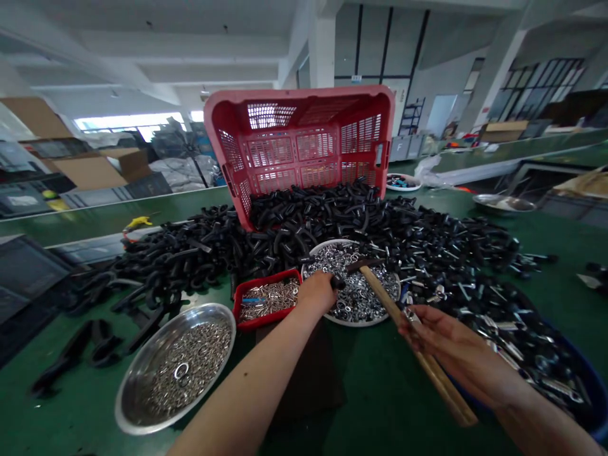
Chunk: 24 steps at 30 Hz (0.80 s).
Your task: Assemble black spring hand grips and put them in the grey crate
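Note:
My left hand (317, 292) is closed round a small black part (338, 282), whose end sticks out past the fingers over the white round tray (354, 323) of small shiny metal pieces. My right hand (451, 339) is closed on a hammer (384, 297) by its wooden handle. The hammer's dark head lies over the tray, and the handle slants down to the right. A small shiny metal piece (412, 318) shows at my right fingertips. A red box (239, 310) of small metal pins stands left of my left hand. A dark flat slab (308, 380) lies below my left wrist.
Behind, a pink plastic crate (299, 95) lies tipped on its side, spilling black parts (313, 218). A steel bowl (124, 405) of small metal pieces stands at left. At right, a blue basin (599, 392) holds black-and-metal parts. Loose black pieces (102, 345) lie on the green table (57, 418).

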Motion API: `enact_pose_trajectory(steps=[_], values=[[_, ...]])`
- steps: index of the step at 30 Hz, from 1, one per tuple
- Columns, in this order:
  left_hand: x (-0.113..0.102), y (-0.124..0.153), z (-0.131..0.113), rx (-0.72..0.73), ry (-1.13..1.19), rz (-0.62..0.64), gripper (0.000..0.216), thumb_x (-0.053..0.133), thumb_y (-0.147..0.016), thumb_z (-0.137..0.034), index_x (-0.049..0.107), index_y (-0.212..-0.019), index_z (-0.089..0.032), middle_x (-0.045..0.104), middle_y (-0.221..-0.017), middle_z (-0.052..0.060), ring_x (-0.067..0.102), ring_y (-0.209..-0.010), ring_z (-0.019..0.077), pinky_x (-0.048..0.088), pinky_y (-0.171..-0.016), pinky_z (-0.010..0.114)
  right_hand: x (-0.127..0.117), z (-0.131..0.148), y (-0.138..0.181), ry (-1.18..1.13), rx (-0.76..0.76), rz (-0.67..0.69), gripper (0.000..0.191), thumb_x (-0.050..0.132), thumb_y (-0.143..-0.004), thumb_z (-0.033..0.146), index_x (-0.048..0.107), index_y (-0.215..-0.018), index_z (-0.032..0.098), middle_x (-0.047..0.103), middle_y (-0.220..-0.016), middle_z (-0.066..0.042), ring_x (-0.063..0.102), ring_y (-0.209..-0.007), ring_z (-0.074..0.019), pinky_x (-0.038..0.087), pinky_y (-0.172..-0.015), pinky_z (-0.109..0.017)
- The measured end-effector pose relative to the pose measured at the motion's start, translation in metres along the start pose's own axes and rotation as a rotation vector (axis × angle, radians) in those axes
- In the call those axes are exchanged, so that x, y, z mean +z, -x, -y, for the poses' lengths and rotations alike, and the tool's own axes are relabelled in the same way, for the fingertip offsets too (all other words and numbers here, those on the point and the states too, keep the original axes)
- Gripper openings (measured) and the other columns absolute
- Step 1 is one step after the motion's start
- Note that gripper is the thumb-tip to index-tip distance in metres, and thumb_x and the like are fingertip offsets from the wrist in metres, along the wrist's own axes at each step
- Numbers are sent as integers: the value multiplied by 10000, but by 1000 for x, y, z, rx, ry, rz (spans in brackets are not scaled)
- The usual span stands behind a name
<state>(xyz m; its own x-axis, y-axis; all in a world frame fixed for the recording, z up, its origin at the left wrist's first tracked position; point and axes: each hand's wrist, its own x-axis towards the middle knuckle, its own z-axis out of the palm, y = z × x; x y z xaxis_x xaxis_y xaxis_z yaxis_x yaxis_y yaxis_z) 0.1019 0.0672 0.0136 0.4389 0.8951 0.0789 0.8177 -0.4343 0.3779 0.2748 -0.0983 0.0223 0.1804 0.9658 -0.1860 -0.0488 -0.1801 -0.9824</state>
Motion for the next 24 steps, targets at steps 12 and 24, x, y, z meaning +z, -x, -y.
enact_pose_trajectory(steps=[12,24], values=[[17,-16,3,-26,30,51,219,582,-717,-257,618,-928,-208,627,-1000,96,571,-944,238,414,-796,320,8,-8,-24,-194,1,-68,322,718,-615,332,562,-867,208,538,-702,10,458,-540,-82,257,-341,-150],[8,93,4,-529,1745,161,220,743,-574,-206,635,-756,-145,611,-683,7,555,-578,71,466,-546,170,66,4,-17,-48,-32,114,216,647,-691,396,565,-775,215,534,-605,13,487,-551,-107,329,-395,-193]])
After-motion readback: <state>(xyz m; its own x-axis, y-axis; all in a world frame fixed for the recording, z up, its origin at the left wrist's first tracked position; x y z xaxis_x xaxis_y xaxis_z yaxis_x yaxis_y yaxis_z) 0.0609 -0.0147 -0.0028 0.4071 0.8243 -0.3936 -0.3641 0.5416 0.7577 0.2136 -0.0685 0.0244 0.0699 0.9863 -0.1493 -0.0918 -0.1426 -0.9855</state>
